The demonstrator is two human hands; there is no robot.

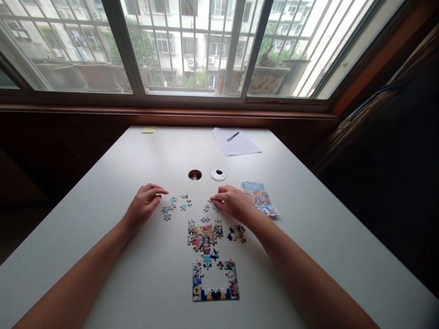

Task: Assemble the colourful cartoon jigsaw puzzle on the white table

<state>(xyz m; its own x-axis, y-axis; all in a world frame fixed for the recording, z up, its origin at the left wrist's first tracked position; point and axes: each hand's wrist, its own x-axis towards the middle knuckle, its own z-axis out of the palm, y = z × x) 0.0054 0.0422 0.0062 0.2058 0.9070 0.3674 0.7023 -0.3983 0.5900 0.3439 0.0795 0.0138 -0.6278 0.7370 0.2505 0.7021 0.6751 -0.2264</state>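
A partly joined colourful jigsaw (205, 234) lies in front of me, with a second joined section, a frame with a hollow middle (215, 289), nearer the table's front. Several loose blue pieces (176, 204) are scattered between my hands. My left hand (144, 203) rests on the table beside them, fingers loosely curled and holding nothing. My right hand (231, 202) has its fingertips pinched on a loose piece (214, 205) at the right of the scatter. A small dark cluster of pieces (236, 233) lies under my right wrist.
A printed picture card (259, 197) lies right of my right hand. Farther back are a cable hole (195, 174), its white cap (218, 174), a paper sheet (236, 142) with a pen (232, 135), and a yellow note (148, 130). Windows stand behind the white table (103, 192).
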